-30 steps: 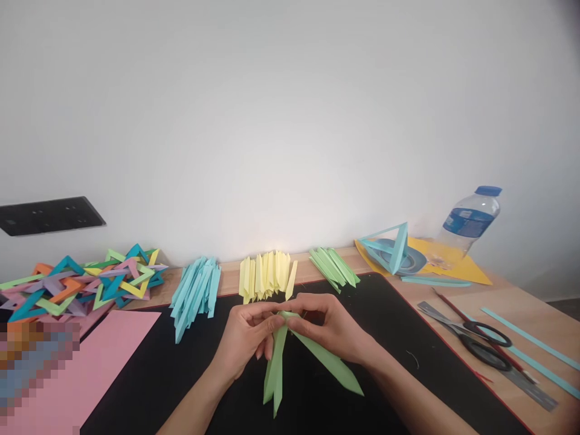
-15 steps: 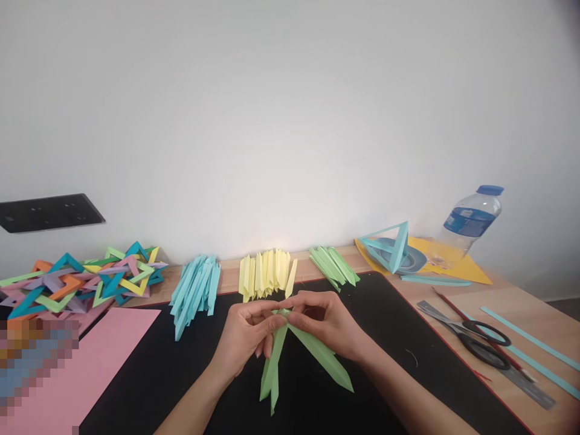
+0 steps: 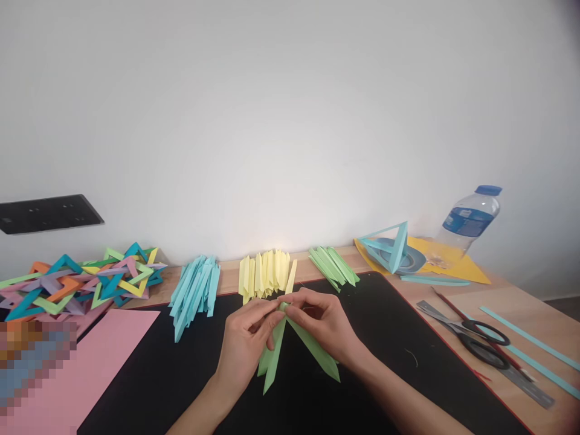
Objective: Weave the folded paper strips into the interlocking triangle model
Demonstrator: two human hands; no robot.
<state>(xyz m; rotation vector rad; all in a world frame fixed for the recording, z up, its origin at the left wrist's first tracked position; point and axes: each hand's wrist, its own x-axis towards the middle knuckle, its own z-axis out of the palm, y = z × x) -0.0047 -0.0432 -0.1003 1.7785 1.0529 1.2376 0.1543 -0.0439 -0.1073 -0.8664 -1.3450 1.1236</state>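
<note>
Between my hands are folded green paper strips (image 3: 315, 350), joined at the top and splayed downward in a V over the black mat (image 3: 181, 374). My left hand (image 3: 249, 332) pinches the strips near their meeting point from the left. From the other side my right hand (image 3: 324, 323) grips the same spot, its thumb and index finger almost touching the left fingertips. The exact joint is partly covered by the fingers. Just beyond the hands lie a pile of yellow folded strips (image 3: 267, 272) and a smaller pile of green folded strips (image 3: 334, 266).
Left are blue folded strips (image 3: 196, 290), interlocked colourful paper shapes (image 3: 104, 281) and a pink sheet (image 3: 104, 356). Right are scissors (image 3: 483, 350), a pencil (image 3: 462, 311), a ruler (image 3: 530, 386), blue strips (image 3: 530, 335), a tape roll (image 3: 414, 260) and a tilted bottle (image 3: 471, 220).
The green strips' lower ends have risen slightly and swung a little leftward. Both hands have shifted slightly, still pinching at the joint.
</note>
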